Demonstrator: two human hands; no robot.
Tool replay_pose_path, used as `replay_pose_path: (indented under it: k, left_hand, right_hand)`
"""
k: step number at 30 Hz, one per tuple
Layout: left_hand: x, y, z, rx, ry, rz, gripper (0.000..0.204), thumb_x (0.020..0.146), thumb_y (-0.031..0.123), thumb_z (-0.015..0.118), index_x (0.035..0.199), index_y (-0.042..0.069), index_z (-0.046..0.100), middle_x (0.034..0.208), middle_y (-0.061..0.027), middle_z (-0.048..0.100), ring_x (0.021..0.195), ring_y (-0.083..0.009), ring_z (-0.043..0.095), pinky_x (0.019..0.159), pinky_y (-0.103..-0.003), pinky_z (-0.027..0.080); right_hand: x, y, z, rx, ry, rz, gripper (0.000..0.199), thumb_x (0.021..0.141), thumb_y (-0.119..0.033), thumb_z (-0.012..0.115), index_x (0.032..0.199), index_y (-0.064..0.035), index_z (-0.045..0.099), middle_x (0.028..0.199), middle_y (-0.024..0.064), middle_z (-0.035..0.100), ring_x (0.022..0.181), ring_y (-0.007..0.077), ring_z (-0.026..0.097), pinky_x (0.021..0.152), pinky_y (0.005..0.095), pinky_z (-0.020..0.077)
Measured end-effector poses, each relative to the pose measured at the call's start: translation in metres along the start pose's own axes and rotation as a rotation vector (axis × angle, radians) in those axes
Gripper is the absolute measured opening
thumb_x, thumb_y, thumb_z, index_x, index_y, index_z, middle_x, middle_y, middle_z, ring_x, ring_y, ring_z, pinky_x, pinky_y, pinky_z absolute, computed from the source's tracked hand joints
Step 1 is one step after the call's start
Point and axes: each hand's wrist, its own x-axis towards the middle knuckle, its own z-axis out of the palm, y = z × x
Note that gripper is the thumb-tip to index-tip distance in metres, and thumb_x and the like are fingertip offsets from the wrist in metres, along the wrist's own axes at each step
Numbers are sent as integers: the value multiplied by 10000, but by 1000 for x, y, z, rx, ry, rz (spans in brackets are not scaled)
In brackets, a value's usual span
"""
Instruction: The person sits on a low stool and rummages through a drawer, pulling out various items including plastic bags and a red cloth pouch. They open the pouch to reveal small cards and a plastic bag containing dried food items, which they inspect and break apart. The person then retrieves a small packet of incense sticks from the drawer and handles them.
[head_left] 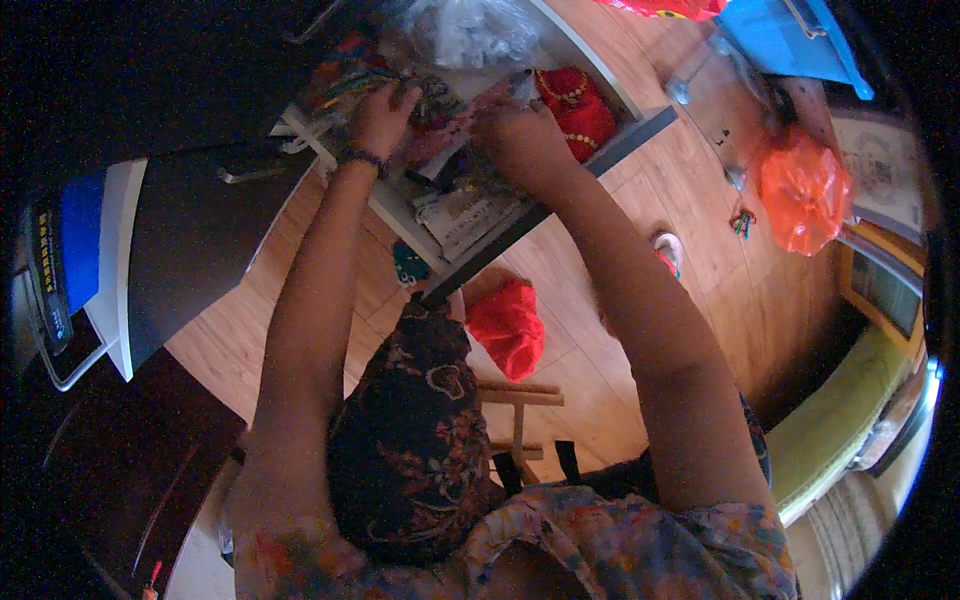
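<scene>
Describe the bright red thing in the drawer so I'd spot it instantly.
Find the open drawer. Near its right corner, just right of the right hand, sits the bright red item. Gold, bead-like trim sets it apart from the clear plastic bag nearby.

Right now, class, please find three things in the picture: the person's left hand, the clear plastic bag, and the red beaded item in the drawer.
Left hand (380,128): head view, back of the hand.
Clear plastic bag (470,35): head view, its crumpled middle.
Red beaded item (587,112): head view, its red surface.
</scene>
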Motion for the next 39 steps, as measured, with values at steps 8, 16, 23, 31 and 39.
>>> replay_pose_path:
  k: [8,16,23,31,39]
  left_hand:
    - [-47,-15,2,-283,-231,0,696,825,494,624,1277,-14,472,1156,-152,589,1057,-287,572,944,-351,412]
    - [-24,-30,10,-742,84,-542,646,791,499,665,1133,-34,536,1034,-145,603,913,-257,608,663,-387,519]
    - [-25,-6,-8,-812,7,-701,450,847,482,615,1059,85,612,946,-26,633,767,-185,586,621,-306,484]
    - [-25,-13,-6,-926,94,-638,650,827,496,625,1245,28,457,1113,-107,579,953,-222,589,790,-374,494]
    - [-87,28,-19,-265,231,105,632,729,232,771,1248,54,458,1122,-127,568,1021,-250,565,883,-363,464]
  right_hand:
    - [51,4,-14,242,242,114,236,847,-277,560,933,-75,648,916,182,640,819,355,621,724,448,497]
    - [13,-22,-23,253,94,-21,326,798,-301,628,1056,-102,635,1091,146,597,1056,332,547,864,458,449]
    - [-12,-46,-6,-39,-30,-14,434,770,-355,649,1136,-128,603,1212,111,528,1188,285,474,935,505,377]
    - [-21,-51,-13,-30,-65,23,284,713,-201,644,981,-110,661,1011,115,588,1018,292,565,804,470,442]
    - [-22,-30,-17,384,236,142,168,721,-126,621,855,-26,635,922,176,588,905,363,584,796,420,483]
